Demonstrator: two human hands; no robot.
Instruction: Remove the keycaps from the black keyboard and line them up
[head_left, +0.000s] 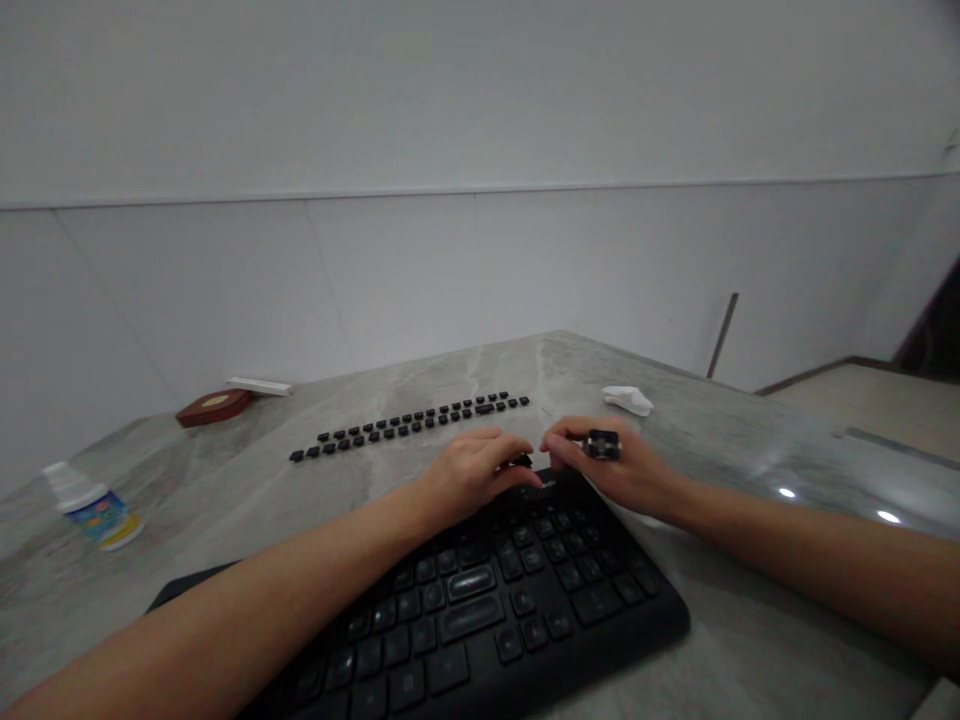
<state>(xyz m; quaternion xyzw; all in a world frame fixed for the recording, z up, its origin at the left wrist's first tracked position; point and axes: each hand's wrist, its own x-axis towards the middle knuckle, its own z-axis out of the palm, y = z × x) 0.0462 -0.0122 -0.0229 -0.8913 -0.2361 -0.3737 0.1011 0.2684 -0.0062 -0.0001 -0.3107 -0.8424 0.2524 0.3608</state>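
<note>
My left hand (480, 465) pinches a small black keycap (521, 460) between thumb and fingers, just above the far edge of a black keyboard (480, 610). Almost touching it, my right hand (611, 460) has its thumb and forefinger drawn together. A small dark object with shiny edges (602, 445) shows at the right hand's thumb side; its kind and most of its body cannot be made out. Many keys remain seated on the keyboard, partly covered by my left forearm. Beyond the hands, black keycaps (405, 430) lie in two long rows on the marbled table.
A white bottle with a blue and yellow label (97, 510) is at the left. Behind it are a reddish-brown box (215, 405) and a white strip (259, 386). A crumpled white tissue (628, 400) lies past my right hand. A white wall (420, 280) borders the table's far side.
</note>
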